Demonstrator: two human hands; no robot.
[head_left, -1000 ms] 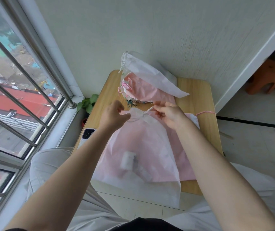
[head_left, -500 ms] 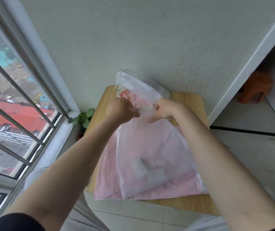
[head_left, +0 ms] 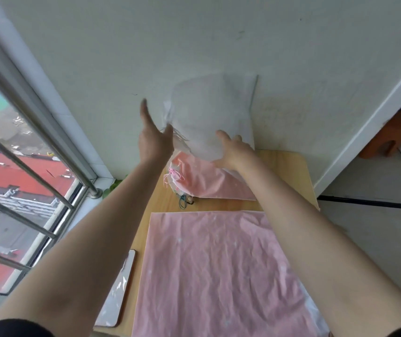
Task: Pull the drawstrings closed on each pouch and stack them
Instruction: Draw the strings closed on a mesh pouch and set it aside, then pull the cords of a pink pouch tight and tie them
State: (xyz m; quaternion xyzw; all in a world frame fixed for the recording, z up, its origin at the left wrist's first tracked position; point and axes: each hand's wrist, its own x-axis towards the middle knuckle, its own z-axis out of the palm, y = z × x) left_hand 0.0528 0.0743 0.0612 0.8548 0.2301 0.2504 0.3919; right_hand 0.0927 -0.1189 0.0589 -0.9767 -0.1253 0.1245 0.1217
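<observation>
You're stacking: the white pouch (head_left: 212, 113) hangs blurred over the far pink pouch (head_left: 206, 181), left hand (head_left: 154, 139) and right hand (head_left: 233, 152) spread open beside it, gripping nothing. Next, I'd judge, the near pink pouch (head_left: 218, 271) needs its drawstring pulled.

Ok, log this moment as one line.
left hand: open | right hand: open | white pouch: at far stack, against wall | pink pouch: flat, near

Over a wooden table (head_left: 289, 173), the left hand (head_left: 154, 139) and right hand (head_left: 231, 152) reach out with fingers spread to either side of a blurred white pouch (head_left: 214, 113) above a pink pouch (head_left: 206, 181), with a larger pink pouch (head_left: 218, 271) flat in front.
</observation>
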